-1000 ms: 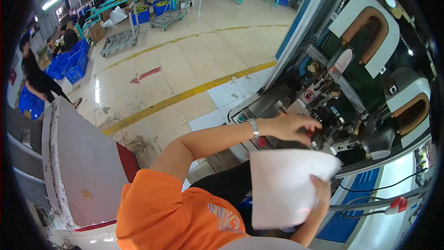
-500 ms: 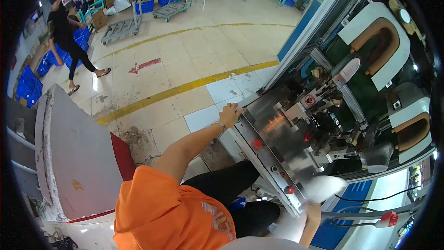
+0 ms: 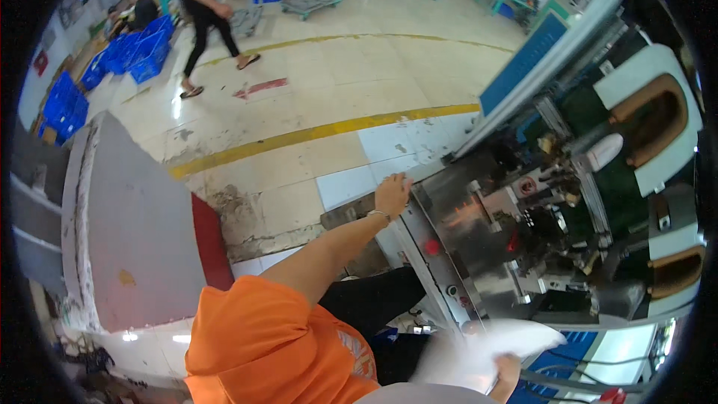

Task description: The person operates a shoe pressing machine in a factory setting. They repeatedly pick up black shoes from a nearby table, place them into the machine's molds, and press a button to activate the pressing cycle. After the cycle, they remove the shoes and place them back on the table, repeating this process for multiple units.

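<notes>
My left hand (image 3: 393, 194) is at the far left corner of the machine's control panel (image 3: 420, 230). Its fingers are partly bent, slightly apart, with nothing visible in them. Low on the right, my right hand (image 3: 508, 370) grips a white, soft-looking piece (image 3: 523, 338), pointed at one end. Motion blurs the piece, so its exact kind cannot be made out. It hangs over my lap beside the panel's near end. A red button (image 3: 431, 247) and a dark knob (image 3: 452, 291) sit on the panel. Behind them lies a metal plate (image 3: 479, 251) lit by reddish light.
Brown curved pads on white mounts (image 3: 658, 120) stand in the machine's right side. A grey cabinet (image 3: 142, 232) is at left. A person in black (image 3: 206, 15) walks across the floor near blue crates (image 3: 149, 56). Trolleys (image 3: 310, 3) stand farther back.
My right hand and the white piece have shifted, the piece now spreading lower over my lap. My left hand stays at the panel corner. The view has turned and the person has walked rightward.
</notes>
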### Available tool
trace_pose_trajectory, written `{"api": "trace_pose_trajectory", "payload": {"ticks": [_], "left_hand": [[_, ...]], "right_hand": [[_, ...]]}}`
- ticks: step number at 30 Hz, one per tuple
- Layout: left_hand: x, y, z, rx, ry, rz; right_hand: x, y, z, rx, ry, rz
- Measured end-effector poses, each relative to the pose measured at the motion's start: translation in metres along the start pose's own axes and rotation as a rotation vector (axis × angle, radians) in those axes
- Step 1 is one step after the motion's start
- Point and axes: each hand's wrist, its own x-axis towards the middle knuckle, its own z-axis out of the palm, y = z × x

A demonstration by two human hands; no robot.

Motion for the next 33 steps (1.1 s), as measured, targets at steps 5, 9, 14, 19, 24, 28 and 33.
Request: {"api": "trace_pose_trajectory", "payload": {"ticks": [5,9,14,19,24,28,33], "left_hand": [[-0.002,-0.008,-0.001,0.075,-0.003,0.032],[-0.002,0.001,-0.006,0.029,-0.011,-0.028],[-0.001,0.010,-0.006,-0.005,0.005,-0.019],[0.000,-0.002,-0.008,0.013,0.061,-0.029],[0.001,0.010,0.000,-0.030,0.041,0.002],[-0.003,-0.003,-0.007,-0.002,0.042,-0.048],[-0.003,-0.006,-0.002,0.013,0.070,0.035]], "right_hand": [[0.030,0.027,0.014,-0.040,-0.150,0.011],[0.019,0.006,0.004,0.091,-0.141,0.014],[0.050,0.085,0.018,-0.006,-0.219,0.070],[0.032,0.010,0.002,0.127,-0.163,0.023],[0.029,0.049,0.027,0.111,-0.136,0.067],[0.028,0.007,0.012,0.163,-0.126,0.020],[0.026,0.022,0.009,0.167,-0.068,0.007]]}}
